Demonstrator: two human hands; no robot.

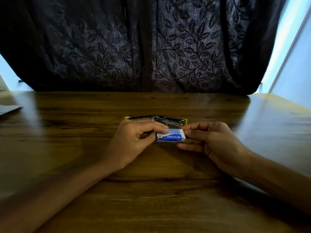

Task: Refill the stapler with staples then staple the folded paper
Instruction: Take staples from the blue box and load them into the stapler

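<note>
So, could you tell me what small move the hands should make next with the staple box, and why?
Probably slide the staple box open: the left hand holds one end, the right hand pinches the other, it looks closed, and the stapler lies opened flat behind.

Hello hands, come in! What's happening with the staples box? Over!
Left hand and right hand grip staples box. Stapler lies open behind. Nothing blocking.

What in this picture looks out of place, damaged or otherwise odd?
Nothing stands out. The stapler lies opened out flat on the wooden table, as suits a refill, and both hands, left hand and right hand, hold the intact blue staple box.
</note>
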